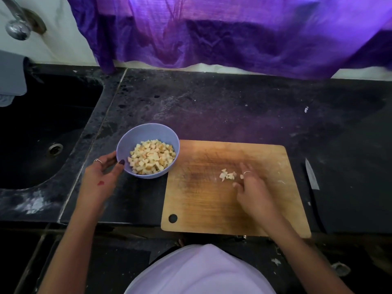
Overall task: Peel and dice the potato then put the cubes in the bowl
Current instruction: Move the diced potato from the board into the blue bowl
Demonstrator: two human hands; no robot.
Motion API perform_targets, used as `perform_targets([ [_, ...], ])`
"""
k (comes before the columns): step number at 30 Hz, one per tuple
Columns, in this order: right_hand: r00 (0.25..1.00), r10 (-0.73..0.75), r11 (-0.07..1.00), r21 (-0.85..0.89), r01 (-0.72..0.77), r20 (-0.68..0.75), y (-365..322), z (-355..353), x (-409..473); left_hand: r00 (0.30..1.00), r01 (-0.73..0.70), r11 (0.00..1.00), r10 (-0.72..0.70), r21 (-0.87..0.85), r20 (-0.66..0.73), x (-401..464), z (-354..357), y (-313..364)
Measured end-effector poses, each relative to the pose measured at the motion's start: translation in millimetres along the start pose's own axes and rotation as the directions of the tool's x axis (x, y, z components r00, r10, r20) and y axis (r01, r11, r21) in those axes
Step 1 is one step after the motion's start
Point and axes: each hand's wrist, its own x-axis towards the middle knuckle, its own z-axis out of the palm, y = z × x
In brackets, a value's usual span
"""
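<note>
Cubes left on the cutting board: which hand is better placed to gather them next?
Right. The right hand already rests beside the last cubes on the cutting board, fingers spread, while the left hand grips the bowl.

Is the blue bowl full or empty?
Partly full. The bowl stands upright, with a heap of potato cubes covering its bottom, well below the rim.

A left hand (101, 177) is gripping a bowl (146, 132) of potato cubes (151, 157); a right hand (252, 187) is touching the few cubes (228, 175) lying on a cutting board (201, 198).
</note>
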Motion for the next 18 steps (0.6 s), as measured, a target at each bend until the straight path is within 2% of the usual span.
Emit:
perform_targets([
  [3,0.999,-0.028,0.999,-0.015,0.028,0.033,-10.4,22.0,0.8,1.0,-0.006,1.0,0.006,0.001,0.005,0.3,-1.0,-0.7],
  [6,0.983,-0.179,0.979,-0.085,0.183,0.048,-16.4,38.6,3.9,1.0,-0.014,1.0,0.014,0.009,0.013,0.4,-1.4,-0.8],
  [10,0.889,-0.45,0.838,-0.305,0.453,0.085,-5.1,33.8,-4.4,0.999,-0.02,1.0,0.019,0.012,0.027,0.6,-3.2,-3.9],
  [14,0.851,-0.495,0.752,-0.403,0.522,0.177,19.6,21.1,-19.8,0.999,-0.016,1.0,0.015,0.027,0.028,1.6,-4.8,-4.0],
  [18,0.774,-0.605,0.637,-0.469,0.612,0.189,59.4,28.1,-38.4,1.0,-0.011,0.999,0.01,0.043,0.029,1.4,-4.4,-3.2],
])
